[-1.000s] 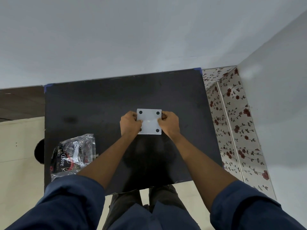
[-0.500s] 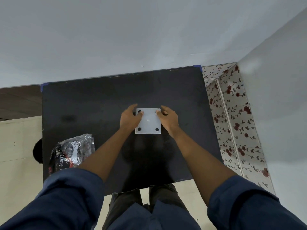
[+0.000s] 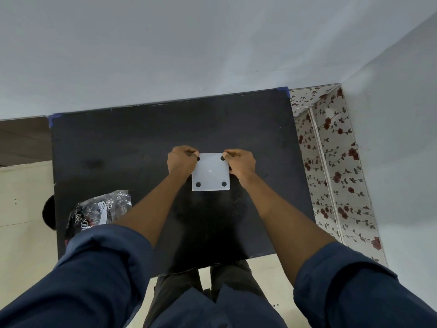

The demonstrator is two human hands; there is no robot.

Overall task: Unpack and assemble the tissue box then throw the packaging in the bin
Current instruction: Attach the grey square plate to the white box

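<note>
Tissue box: white square panel with four dark feet, mid-table. Left hand and right hand: each grip pinching a far corner. Advised: press evenly, keep panel square. Packaging: near-left, unbinned.

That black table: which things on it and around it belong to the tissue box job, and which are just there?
Part of the job:
- white square panel with four dark dots, pinched at its far corners by the left hand and right hand
- crumpled plastic packaging at the table's near left

Just there:
- black table
- flowered wall covering to the right
</note>
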